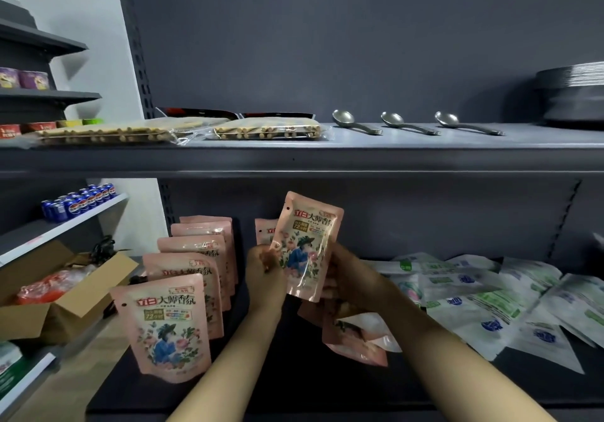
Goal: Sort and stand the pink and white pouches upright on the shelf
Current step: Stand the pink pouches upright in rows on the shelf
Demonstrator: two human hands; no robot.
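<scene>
Currently a pink pouch (305,246) is held between both hands above the lower shelf (294,385), long axis close to vertical with the top edge leaning slightly right and the printed face toward the camera. The left hand (263,268) pinches the pouch's lower left edge with curled fingers; the right hand (343,278) wraps the right edge and back, fingers curled behind the film. The pouch is lifted clear of the shelf, its base not touching the surface. Just behind it, a second pink pouch (264,230) stands alone, beginning a second file. To the left, well apart from the hands, a file of upright pink pouches (170,323) runs from front to back. The placement slot therefore appears to lie directly ahead of and below the held pouch, in front of that single standing one, so the likely move is a short descent rather than a sideways reach. More pink pouches (353,336) lie flat under the right wrist, and the white pouches (490,300) lie flat in a heap to the right, nearer the right hand.
</scene>
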